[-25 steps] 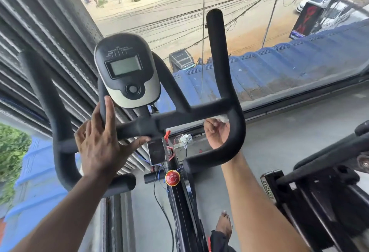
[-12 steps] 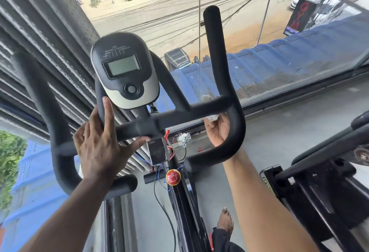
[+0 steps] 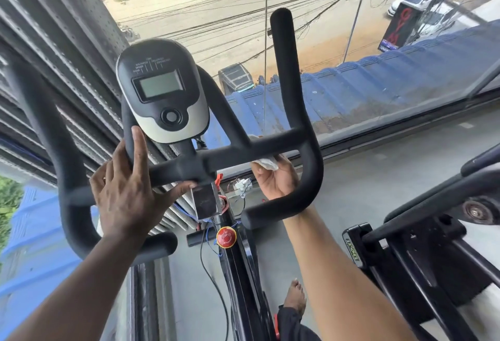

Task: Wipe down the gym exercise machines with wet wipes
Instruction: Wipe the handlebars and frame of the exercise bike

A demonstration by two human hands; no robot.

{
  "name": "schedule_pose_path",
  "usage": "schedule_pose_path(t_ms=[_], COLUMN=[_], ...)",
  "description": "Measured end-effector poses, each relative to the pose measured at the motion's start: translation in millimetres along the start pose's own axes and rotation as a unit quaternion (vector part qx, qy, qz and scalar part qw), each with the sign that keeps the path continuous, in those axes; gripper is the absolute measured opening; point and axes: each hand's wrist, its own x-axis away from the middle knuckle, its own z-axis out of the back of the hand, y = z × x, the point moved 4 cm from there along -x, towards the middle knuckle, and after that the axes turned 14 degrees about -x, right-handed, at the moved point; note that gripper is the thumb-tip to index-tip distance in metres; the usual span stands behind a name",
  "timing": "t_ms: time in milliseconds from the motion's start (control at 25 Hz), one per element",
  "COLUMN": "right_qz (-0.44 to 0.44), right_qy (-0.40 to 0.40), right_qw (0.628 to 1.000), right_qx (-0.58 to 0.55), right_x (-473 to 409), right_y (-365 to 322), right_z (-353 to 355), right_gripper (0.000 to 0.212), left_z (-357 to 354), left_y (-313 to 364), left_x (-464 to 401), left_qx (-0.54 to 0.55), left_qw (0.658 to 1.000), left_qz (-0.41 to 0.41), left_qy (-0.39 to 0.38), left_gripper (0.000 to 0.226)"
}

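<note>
The left hand (image 3: 127,194) is resting flat on the left half of the exercise bike's black foam handlebar (image 3: 311,156), its fingers straight and spread over the crossbar and its thumb reaching toward the centre clamp (image 3: 205,200), gripping nothing. The right hand (image 3: 276,181) is reaching up from below inside the right loop of the handlebar, its fingers curling round a white wet wipe (image 3: 266,163) and pressing it against the underside of the crossbar; a corner of the wipe is also showing above the bar. The oval console (image 3: 162,89) with its grey screen is standing just above the crossbar, beside the left fingertips. A red knob (image 3: 226,237) is sitting on the bike frame below the clamp, with thin wires hanging near it. A bare foot (image 3: 295,297) is standing on the grey floor (image 3: 378,178), and part of another black machine (image 3: 419,248) is showing at the right.
</note>
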Motion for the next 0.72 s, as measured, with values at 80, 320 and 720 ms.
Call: schedule_pose_path(t_ms=[80, 320, 720], right_qz=[0.032, 0.079, 0.081], right_qy=[0.020, 0.003, 0.017], right_qw=[0.999, 0.995, 0.996], right_qx=[0.011, -0.062, -0.036], right_x=[0, -4, 8], right_y=[-8, -23, 7], right_z=[4, 8, -2], right_gripper=[0.029, 0.029, 0.035], left_z=[0, 0, 0], left_y=[0, 0, -1], left_x=[0, 0, -1], left_qx=[0.003, -0.002, 0.006], left_qw=[1.000, 1.000, 1.000], left_qz=[0.000, -0.001, 0.006], left_qy=[-0.001, 0.003, 0.007], left_gripper=[0.130, 0.131, 0.132])
